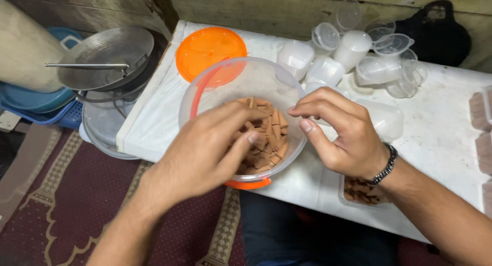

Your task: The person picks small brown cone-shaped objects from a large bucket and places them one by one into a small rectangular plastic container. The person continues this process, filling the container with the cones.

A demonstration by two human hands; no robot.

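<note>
A clear plastic tub with an orange handle stands on the white table and holds a pile of small brown cones. My left hand reaches into the tub, fingers curled over the cones; whether it grips any is hidden. My right hand, with a dark bracelet at the wrist, hovers at the tub's right rim with thumb and fingers pinched close together, and I cannot see anything between them. A small clear container with brown cones sits under my right wrist.
An orange lid lies behind the tub. Several small empty clear cups and lids cluster at the back right. More filled containers line the right edge. Metal pans and blue trays stand left of the table, over patterned carpet.
</note>
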